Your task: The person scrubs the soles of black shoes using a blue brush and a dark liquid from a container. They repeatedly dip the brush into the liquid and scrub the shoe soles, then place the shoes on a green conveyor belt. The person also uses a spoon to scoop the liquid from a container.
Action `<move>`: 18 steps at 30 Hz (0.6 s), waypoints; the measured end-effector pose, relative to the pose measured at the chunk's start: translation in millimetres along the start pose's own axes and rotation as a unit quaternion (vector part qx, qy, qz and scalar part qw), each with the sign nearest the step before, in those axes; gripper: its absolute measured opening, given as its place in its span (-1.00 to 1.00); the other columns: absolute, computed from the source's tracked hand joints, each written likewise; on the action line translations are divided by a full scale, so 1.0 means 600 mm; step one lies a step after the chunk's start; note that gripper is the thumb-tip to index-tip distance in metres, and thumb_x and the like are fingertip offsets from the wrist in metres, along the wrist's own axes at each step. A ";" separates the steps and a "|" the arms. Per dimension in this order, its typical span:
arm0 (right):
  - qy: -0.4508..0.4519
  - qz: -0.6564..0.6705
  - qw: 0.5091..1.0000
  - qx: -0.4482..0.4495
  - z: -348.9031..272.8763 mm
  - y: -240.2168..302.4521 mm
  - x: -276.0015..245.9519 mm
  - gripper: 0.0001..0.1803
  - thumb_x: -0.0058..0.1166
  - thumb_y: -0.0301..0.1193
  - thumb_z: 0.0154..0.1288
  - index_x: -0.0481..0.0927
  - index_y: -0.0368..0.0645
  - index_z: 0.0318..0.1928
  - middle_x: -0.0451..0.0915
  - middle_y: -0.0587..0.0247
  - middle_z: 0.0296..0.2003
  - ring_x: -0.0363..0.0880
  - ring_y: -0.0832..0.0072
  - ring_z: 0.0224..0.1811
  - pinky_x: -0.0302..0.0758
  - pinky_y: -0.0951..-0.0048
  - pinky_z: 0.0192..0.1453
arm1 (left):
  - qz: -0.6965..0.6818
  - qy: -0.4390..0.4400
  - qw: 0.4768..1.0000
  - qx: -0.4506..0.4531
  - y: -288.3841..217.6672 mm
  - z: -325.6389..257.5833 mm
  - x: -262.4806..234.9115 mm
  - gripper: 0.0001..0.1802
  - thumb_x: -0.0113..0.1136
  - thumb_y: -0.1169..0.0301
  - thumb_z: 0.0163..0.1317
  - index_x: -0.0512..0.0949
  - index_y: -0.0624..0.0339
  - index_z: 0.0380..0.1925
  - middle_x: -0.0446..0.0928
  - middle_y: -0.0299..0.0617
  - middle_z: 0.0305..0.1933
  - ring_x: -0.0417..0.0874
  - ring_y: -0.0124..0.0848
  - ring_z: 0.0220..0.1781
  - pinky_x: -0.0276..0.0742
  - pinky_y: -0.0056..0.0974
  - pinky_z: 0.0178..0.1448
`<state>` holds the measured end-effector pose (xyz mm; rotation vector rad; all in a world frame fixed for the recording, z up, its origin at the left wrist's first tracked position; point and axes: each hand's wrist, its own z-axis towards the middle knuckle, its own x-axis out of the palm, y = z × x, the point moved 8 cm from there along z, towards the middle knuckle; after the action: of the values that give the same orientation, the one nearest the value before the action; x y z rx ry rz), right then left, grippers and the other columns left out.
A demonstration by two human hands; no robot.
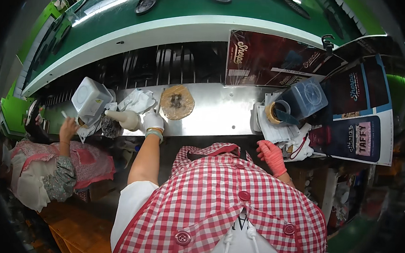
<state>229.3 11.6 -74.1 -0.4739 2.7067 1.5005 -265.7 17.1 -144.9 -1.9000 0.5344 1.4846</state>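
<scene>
View: a workstation is seen from above, from the head of a person in a red and white checked apron (216, 197).

Work surface: a steel counter (222, 114) runs across the middle, with a green conveyor belt (182, 4) beyond it, on which dark shoe soles (148, 0) are carried.

Left hand: the left hand (152, 121), in a white glove, is stretched forward onto the counter. Its fingers are closed around the base of a cream squeeze bottle (125, 118).

Squeeze bottle: the bottle is held lying on its side, nozzle pointed to the left, at the left part of the counter, just beside crumpled white cloth (138, 100).

Right hand: the right hand (271, 155), in a red glove, is held at the near edge of the counter on the right. Its fingers are loosely curled and narrow; nothing is seen to be gripped in them.

Round dish: a round, tan, flat dish (177, 102) with a dark patch at its centre is set on the counter, just to the right of the left hand.

Right side: a roll of tape (273, 112), a clear plastic box (308, 98) and papers (276, 128) are gathered at the right end of the counter. Dark printed cartons (271, 59) are stood behind them.

Co-worker: another person is seated to the left, in a pink apron (86, 163). One of that person's hands (68, 128) is raised near a white square tub (90, 99); whether it is touched cannot be told.
</scene>
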 end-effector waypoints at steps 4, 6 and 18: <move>-0.021 0.005 0.999 -0.027 -0.001 0.051 0.025 -0.71 0.00 -0.26 0.32 0.56 -0.20 -0.10 0.55 0.36 -0.43 0.45 0.68 -0.51 0.37 0.66 -0.45 | -0.104 -0.012 0.993 0.060 0.023 0.019 0.038 -0.75 0.01 0.39 0.10 0.55 0.27 -0.26 0.52 0.19 -0.25 0.58 0.04 -0.24 0.46 0.01 -0.05; -0.042 -0.016 0.997 -0.065 0.002 0.082 0.030 -0.70 0.00 -0.26 0.32 0.56 -0.21 -0.10 0.55 0.36 -0.42 0.46 0.67 -0.50 0.38 0.67 -0.44 | -0.222 -0.010 0.974 0.043 0.057 0.028 0.067 -0.76 0.01 0.43 0.08 0.55 0.29 -0.27 0.52 0.16 -0.28 0.58 -0.01 -0.26 0.47 -0.04 -0.08; -0.311 -0.271 0.850 -0.329 0.075 0.286 -0.237 -0.67 0.02 -0.24 0.33 0.58 -0.19 -0.04 0.61 0.17 -0.15 0.57 0.42 -0.10 0.44 0.51 0.01 | -0.404 0.070 0.900 0.151 -0.095 -0.138 -0.003 -0.64 -0.06 0.39 0.21 0.48 0.18 0.02 0.54 -0.09 -0.44 0.56 -0.38 -0.50 0.49 -0.26 -0.37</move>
<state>313.1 170.2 65.3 -0.5574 1.3813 1.9062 -170.8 -1.9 -117.8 -1.6692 -0.0017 0.6801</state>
